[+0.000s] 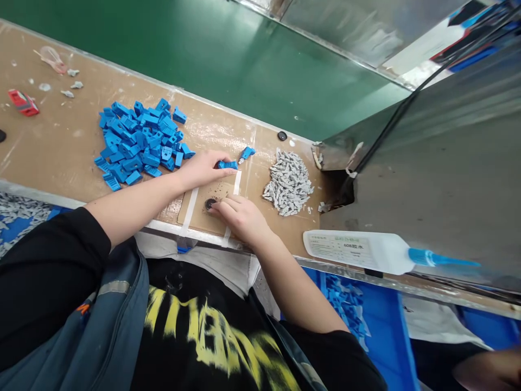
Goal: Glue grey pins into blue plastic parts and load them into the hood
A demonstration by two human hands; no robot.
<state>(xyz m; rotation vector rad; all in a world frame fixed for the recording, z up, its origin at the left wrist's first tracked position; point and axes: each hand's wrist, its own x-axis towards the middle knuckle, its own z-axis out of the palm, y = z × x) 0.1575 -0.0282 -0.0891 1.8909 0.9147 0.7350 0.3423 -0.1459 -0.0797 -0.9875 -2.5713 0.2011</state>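
Note:
My left hand (205,168) pinches a small blue plastic part (228,164) between thumb and fingers, above the cardboard work pad. My right hand (244,217) is closed, its fingertips at a small round black cap (210,203) on the pad; whatever sits between those fingertips is hidden. Beyond my left hand lies another blue part with a grey piece in its end (247,153). A heap of blue parts (140,138) spreads to the left of my left hand. On the right is a pile of small grey pieces (288,183).
A white glue bottle (358,251) with a blue nozzle lies at the right front edge. Blue bins (378,326) stand below the bench. A metal panel (431,163) bounds the right side. A red part (23,103) lies far left. Another person's arm (488,372) shows bottom right.

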